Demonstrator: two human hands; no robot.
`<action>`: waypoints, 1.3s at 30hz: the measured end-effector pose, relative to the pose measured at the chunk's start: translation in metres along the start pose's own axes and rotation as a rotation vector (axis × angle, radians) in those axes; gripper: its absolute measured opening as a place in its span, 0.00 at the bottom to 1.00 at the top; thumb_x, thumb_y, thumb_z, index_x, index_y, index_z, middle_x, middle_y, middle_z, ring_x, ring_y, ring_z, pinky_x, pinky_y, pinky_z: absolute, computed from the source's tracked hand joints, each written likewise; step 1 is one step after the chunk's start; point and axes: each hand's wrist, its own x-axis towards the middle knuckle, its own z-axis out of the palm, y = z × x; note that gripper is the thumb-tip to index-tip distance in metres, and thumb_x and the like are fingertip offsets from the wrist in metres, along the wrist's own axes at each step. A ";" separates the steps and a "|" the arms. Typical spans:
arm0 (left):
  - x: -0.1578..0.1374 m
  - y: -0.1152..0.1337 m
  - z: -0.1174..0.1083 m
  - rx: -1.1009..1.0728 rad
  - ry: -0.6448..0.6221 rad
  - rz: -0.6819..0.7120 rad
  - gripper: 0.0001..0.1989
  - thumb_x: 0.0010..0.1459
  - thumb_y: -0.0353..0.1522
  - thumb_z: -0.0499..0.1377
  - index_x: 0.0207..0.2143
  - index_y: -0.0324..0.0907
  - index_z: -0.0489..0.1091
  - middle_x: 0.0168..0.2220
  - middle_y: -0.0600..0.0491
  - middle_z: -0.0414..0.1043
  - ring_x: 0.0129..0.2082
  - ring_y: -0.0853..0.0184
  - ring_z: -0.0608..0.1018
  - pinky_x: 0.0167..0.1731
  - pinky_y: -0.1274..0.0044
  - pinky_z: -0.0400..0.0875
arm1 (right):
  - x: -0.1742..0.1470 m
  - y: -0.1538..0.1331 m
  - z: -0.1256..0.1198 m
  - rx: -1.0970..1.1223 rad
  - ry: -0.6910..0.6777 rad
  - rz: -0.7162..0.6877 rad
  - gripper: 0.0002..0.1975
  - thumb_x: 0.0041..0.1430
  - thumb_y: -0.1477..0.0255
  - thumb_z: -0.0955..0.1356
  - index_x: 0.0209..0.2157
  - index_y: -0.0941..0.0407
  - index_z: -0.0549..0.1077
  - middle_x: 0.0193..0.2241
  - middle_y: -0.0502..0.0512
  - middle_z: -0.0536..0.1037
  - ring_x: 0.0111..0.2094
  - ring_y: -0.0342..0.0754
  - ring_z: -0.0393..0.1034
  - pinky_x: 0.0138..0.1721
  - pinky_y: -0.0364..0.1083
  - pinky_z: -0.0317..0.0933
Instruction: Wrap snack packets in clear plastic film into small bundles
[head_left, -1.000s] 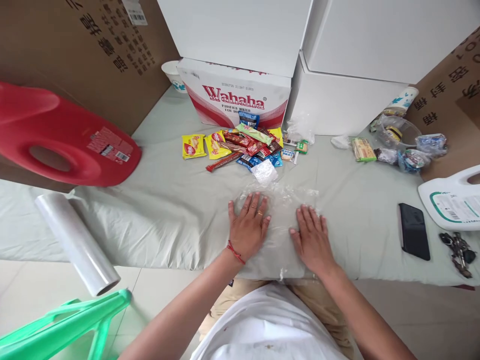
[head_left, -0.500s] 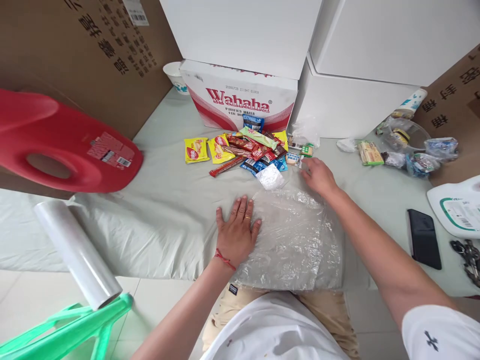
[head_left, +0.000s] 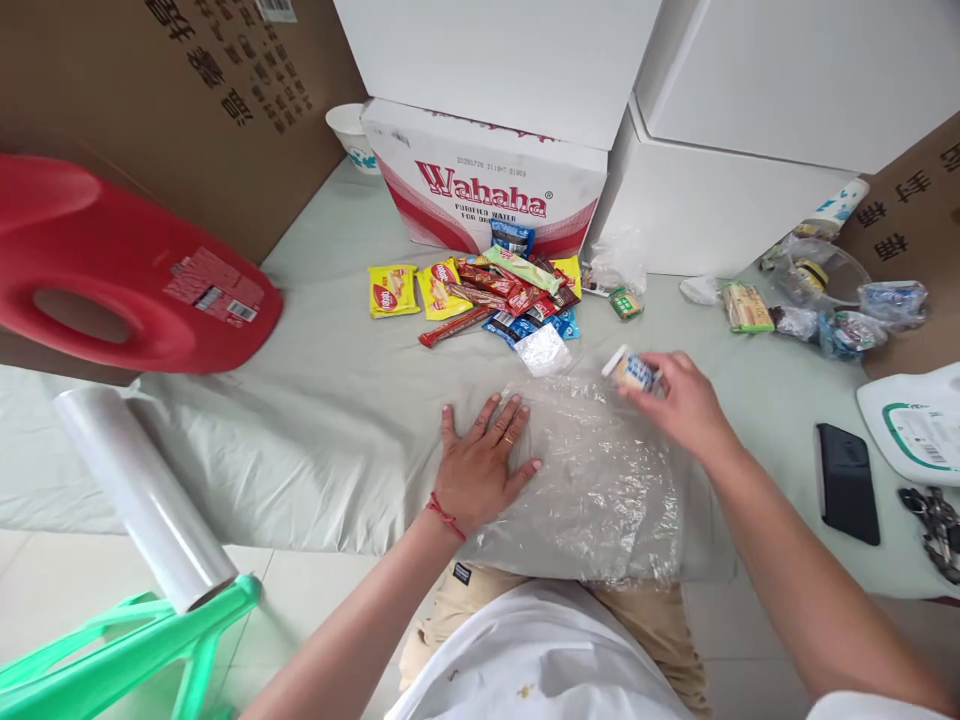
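My left hand [head_left: 480, 465] lies flat with fingers spread, partly on the left edge of a sheet of clear plastic wrap [head_left: 600, 490]. Between the thumb and fingers of my right hand [head_left: 682, 400] is a small white, blue and tan snack packet [head_left: 634, 371], held above the far right part of the wrap; motion blurs its print. Beyond the wrap is a heap of snacks: yellow packets [head_left: 393, 292], red stick wrappers [head_left: 455, 327], a pale green wrapper [head_left: 521, 270] and a silvery-white packet [head_left: 543, 350]. A small green packet [head_left: 625, 304] lies to their right.
Behind the snacks stands a Wahaha carton [head_left: 487, 180]. At left are a red jug [head_left: 150, 270] and a roll of plastic wrap [head_left: 146, 500] by a green stool [head_left: 142, 640]. To the right lie a phone [head_left: 847, 484], keys [head_left: 934, 530] and a white bottle [head_left: 919, 420].
My right hand has picked up the small packet from beside the heap and brought it back toward me over the wrap. My left hand stays flat, shifted slightly right.
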 end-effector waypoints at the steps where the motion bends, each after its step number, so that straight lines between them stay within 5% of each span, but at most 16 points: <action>1: 0.000 0.000 0.000 0.004 -0.011 0.003 0.36 0.66 0.51 0.52 0.71 0.50 0.55 0.71 0.43 0.55 0.72 0.45 0.57 0.66 0.39 0.26 | -0.021 -0.008 -0.001 0.070 -0.034 -0.081 0.25 0.59 0.55 0.72 0.54 0.53 0.74 0.45 0.59 0.74 0.44 0.56 0.72 0.44 0.51 0.67; 6: -0.003 -0.001 0.004 0.044 -0.022 0.009 0.37 0.66 0.52 0.51 0.73 0.48 0.52 0.73 0.43 0.49 0.73 0.47 0.53 0.65 0.41 0.21 | -0.089 -0.045 0.026 0.111 -0.139 -0.323 0.22 0.65 0.63 0.70 0.58 0.52 0.71 0.49 0.62 0.74 0.48 0.60 0.68 0.50 0.58 0.66; 11: -0.006 -0.002 0.006 0.052 -0.004 0.003 0.33 0.68 0.49 0.49 0.72 0.52 0.52 0.73 0.46 0.50 0.74 0.48 0.52 0.66 0.41 0.22 | -0.091 -0.035 0.049 0.041 -0.250 -0.350 0.26 0.64 0.63 0.71 0.61 0.55 0.70 0.54 0.64 0.73 0.51 0.61 0.66 0.53 0.59 0.65; 14: -0.005 -0.001 0.005 0.063 -0.013 -0.009 0.33 0.69 0.48 0.49 0.72 0.53 0.52 0.73 0.46 0.49 0.74 0.49 0.52 0.66 0.42 0.22 | -0.053 -0.014 0.037 0.146 -0.204 -0.294 0.25 0.67 0.58 0.67 0.60 0.54 0.70 0.54 0.62 0.73 0.52 0.57 0.69 0.54 0.55 0.66; 17: -0.004 -0.001 0.005 0.082 -0.030 -0.018 0.33 0.69 0.48 0.50 0.72 0.53 0.52 0.73 0.46 0.49 0.74 0.49 0.52 0.66 0.42 0.22 | 0.021 0.005 0.022 0.001 0.011 0.020 0.22 0.69 0.58 0.63 0.55 0.56 0.73 0.51 0.63 0.74 0.50 0.57 0.71 0.52 0.54 0.65; 19: -0.004 0.000 0.004 0.085 -0.036 -0.022 0.33 0.68 0.48 0.50 0.72 0.53 0.53 0.73 0.46 0.50 0.74 0.49 0.52 0.66 0.42 0.24 | 0.075 0.013 0.020 -0.119 0.094 0.231 0.28 0.65 0.54 0.66 0.57 0.59 0.71 0.54 0.68 0.70 0.54 0.61 0.68 0.51 0.55 0.64; 21: -0.004 0.000 0.005 0.080 -0.034 -0.024 0.33 0.68 0.48 0.51 0.72 0.53 0.53 0.73 0.46 0.51 0.74 0.48 0.52 0.67 0.42 0.25 | 0.119 0.017 0.024 -0.156 0.058 0.358 0.32 0.62 0.50 0.68 0.56 0.61 0.71 0.54 0.70 0.69 0.55 0.62 0.66 0.50 0.54 0.65; 24: -0.004 0.000 0.005 0.061 -0.016 -0.021 0.33 0.68 0.48 0.51 0.72 0.53 0.53 0.73 0.46 0.50 0.74 0.48 0.53 0.67 0.42 0.25 | 0.147 0.019 0.032 -0.195 -0.035 0.368 0.30 0.61 0.54 0.69 0.54 0.63 0.72 0.53 0.70 0.70 0.54 0.60 0.66 0.50 0.52 0.63; 27: -0.005 -0.001 0.005 0.038 0.000 -0.016 0.33 0.68 0.48 0.51 0.72 0.53 0.53 0.73 0.46 0.50 0.74 0.48 0.53 0.67 0.43 0.24 | 0.130 0.029 0.031 -0.203 -0.098 0.269 0.25 0.62 0.61 0.69 0.53 0.64 0.74 0.50 0.67 0.71 0.51 0.54 0.66 0.51 0.49 0.60; 32: -0.005 -0.001 0.004 0.011 0.010 -0.012 0.33 0.68 0.48 0.50 0.72 0.53 0.53 0.74 0.48 0.49 0.74 0.48 0.52 0.67 0.42 0.24 | 0.043 0.044 0.011 -0.091 -0.126 0.014 0.24 0.54 0.65 0.74 0.52 0.58 0.76 0.43 0.59 0.73 0.47 0.56 0.67 0.51 0.51 0.62; 39: -0.005 0.000 0.004 0.030 -0.002 -0.007 0.33 0.68 0.48 0.50 0.72 0.51 0.53 0.74 0.47 0.48 0.74 0.48 0.53 0.66 0.40 0.24 | -0.064 -0.012 0.012 0.203 -0.291 -0.355 0.21 0.60 0.67 0.72 0.55 0.54 0.73 0.48 0.60 0.74 0.50 0.56 0.66 0.53 0.54 0.64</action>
